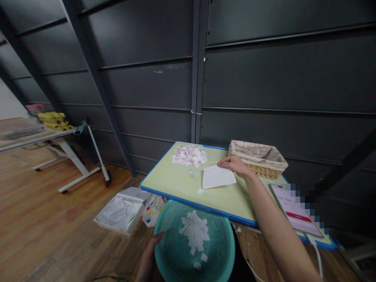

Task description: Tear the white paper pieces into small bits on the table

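Right hand (235,166) out over the worktop (164,176), arm reaching in from the lower right; fingers closed on the upper right corner of a white card (217,177). Card reaches leftward and toward the wearer from the grip, long axis running roughly side to side; whether its lower edge touches the worktop, cannot tell

Left hand (149,250) low, at the left side of a green basket (223,235); thumb over the rim, so it seems to grip there, other fingers hidden. Basket sits below the worktop's near edge, white paper pieces (196,229) gathered inside

Key relation: card beyond the near edge, basket on the wearer's side of it, slightly left of the card. Right hand is the nearer to the card, left the nearer to the basket; the two stand well apart

Also: a lone scrap (200,191) just beside the card's lower left corner; scrap pile (189,155) at the far left of the worktop; wicker box (263,171) just beyond the right wrist
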